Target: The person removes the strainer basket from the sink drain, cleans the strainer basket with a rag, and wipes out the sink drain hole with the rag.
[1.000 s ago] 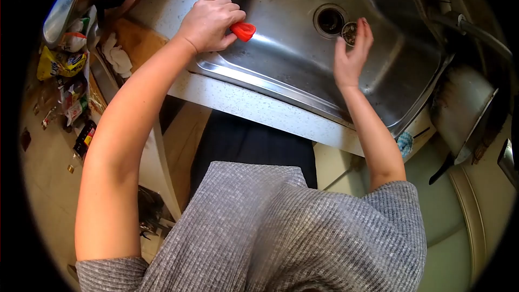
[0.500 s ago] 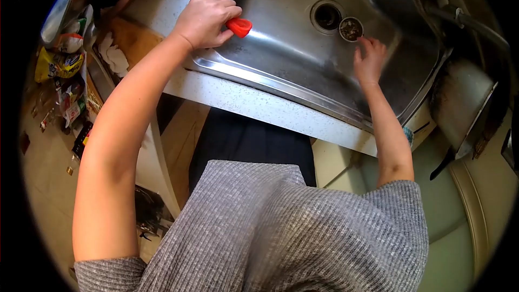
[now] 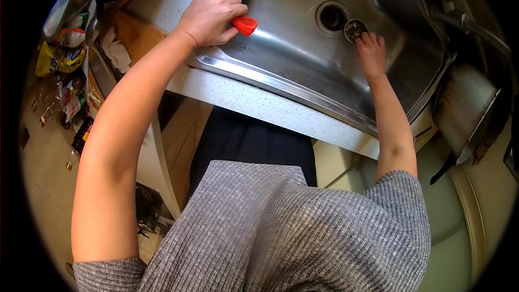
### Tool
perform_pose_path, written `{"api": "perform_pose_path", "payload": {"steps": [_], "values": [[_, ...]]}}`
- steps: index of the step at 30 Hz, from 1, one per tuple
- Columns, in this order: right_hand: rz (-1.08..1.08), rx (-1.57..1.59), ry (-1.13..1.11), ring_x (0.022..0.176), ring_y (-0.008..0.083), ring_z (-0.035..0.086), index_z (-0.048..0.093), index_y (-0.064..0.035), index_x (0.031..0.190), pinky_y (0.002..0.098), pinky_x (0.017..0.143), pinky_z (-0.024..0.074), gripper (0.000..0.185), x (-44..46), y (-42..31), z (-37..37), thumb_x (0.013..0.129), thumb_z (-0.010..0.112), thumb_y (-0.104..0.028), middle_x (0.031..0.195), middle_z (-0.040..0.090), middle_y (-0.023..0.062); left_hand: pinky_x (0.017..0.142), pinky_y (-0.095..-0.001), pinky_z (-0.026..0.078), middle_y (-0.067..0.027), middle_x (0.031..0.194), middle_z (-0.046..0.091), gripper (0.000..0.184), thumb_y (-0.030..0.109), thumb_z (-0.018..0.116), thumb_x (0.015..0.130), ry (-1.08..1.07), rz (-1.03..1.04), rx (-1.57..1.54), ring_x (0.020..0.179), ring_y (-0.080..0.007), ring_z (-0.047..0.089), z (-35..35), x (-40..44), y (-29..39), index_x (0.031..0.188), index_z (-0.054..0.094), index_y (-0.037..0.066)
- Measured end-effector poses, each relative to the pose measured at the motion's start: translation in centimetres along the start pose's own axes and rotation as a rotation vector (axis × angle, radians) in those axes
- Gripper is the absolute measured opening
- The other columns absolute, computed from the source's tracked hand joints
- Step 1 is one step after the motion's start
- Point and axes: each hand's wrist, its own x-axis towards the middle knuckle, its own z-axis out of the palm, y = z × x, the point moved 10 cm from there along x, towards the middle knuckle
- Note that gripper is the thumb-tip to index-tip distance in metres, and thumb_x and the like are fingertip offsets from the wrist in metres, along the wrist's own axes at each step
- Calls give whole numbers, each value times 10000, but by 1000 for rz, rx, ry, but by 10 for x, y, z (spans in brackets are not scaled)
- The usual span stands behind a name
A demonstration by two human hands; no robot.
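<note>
My left hand [image 3: 214, 15] is closed around a red object [image 3: 245, 25] above the left rim of the metal sink [image 3: 303, 54]; most of the object is hidden in the fist. In the sink, a small round strainer [image 3: 354, 28] with dark bits in it lies beside the drain hole [image 3: 332, 17]. My right hand [image 3: 371, 53] is at the strainer's lower right edge, fingertips bent down over it. Whether the fingers grip the rim cannot be made out.
A speckled counter edge [image 3: 270, 111] runs along the sink's front. At the right are a faucet pipe [image 3: 476, 31] and a pan [image 3: 465, 111]. On the left lie a white cloth [image 3: 115, 50], a wooden board [image 3: 135, 37] and a yellow packet [image 3: 58, 60].
My right hand drew back from the strainer to the lower right, then came back to its edge. My left hand keeps hold of the red object, with little movement.
</note>
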Motion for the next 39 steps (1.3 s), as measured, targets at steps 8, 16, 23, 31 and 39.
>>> {"api": "perform_pose_path", "payload": {"steps": [8,16,23,31,39], "values": [[-48,18,6,1038,219,551,708,-90,836,409,916,390,135,12,-4,-13,713,658,-118,923,629,39,857,-326,438,-39,888,658,237,212,732,681,19,4,-13,886,-195,635,-1,0,1,886,655,122],[-1,13,-46,1047,209,558,702,-94,798,432,937,386,94,16,-5,-11,715,679,-133,922,631,33,848,-323,442,-34,845,644,184,198,722,685,46,12,-29,859,-197,631,-4,1,1,834,644,125],[5,17,-42,1030,219,569,705,-97,786,450,969,388,76,16,-9,-8,721,679,-127,909,635,38,846,-310,444,-11,770,624,120,210,707,697,126,33,1,809,-181,627,-9,-1,3,754,624,143],[39,42,-63,1030,222,570,703,-84,787,470,977,383,80,15,-8,-7,718,687,-120,915,640,42,860,-318,443,-21,820,643,151,212,716,695,83,13,8,847,-187,634,-6,0,2,803,638,139],[146,66,107,928,222,578,658,-116,752,460,908,395,70,13,12,-34,693,695,-118,829,609,21,866,-326,444,-40,891,667,230,208,741,680,9,-5,1,885,-196,642,0,0,0,880,659,130]]}}
